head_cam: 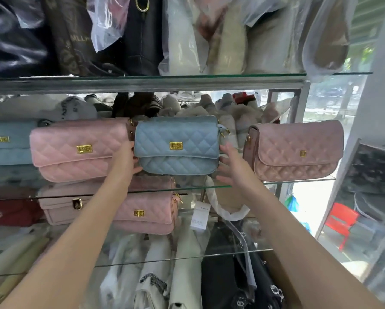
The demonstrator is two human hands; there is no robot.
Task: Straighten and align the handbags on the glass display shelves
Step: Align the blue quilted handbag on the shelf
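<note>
1. The blue quilted handbag (177,144) stands on the glass shelf (220,186), its long axis running 9-to-3 o'clock.
2. The left hand (126,159) touches its 9 o'clock end; the right hand (231,168), fingers spread, hovers just beside 3 o'clock (neither clamps it).

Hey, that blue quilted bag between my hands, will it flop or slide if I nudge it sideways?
Probably holds its shape: the blue quilted bag stands upright, flap smooth. Likely slides easily on the glass shelf. Small and soft-looking, so probably light.
</note>
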